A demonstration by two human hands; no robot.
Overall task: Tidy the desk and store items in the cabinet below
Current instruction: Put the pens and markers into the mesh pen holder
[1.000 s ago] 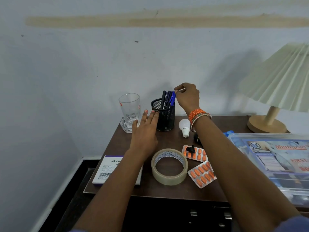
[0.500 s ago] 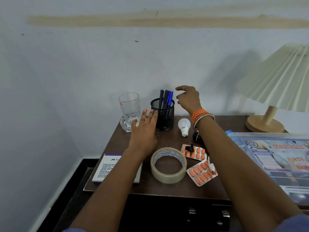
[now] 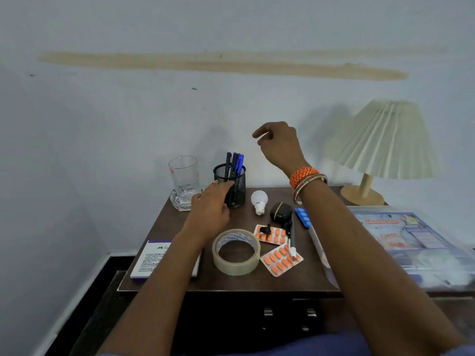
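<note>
A black mesh pen holder (image 3: 235, 186) with several pens (image 3: 234, 163) stands at the back of the brown desk (image 3: 231, 281). My left hand (image 3: 210, 209) rests against the holder's left side, fingers fairly straight. My right hand (image 3: 279, 145) hovers in the air above and right of the holder, fingers loosely curled and holding nothing. On the desk lie a tape roll (image 3: 236, 251), two orange pill strips (image 3: 281, 259), a white bulb (image 3: 259, 201), a black case (image 3: 280, 211), a pen (image 3: 292, 237) and a white booklet (image 3: 151, 260).
A glass tumbler (image 3: 183, 181) stands left of the holder. A clear first-aid box (image 3: 411, 245) fills the desk's right side, with a pleated lamp (image 3: 383, 142) behind it. Dark cabinet doors with metal handles (image 3: 288, 314) sit under the desk. The wall is close behind.
My right hand let go of the pen it put into the holder and rose up and to the right. My left hand slid forward onto the holder's side.
</note>
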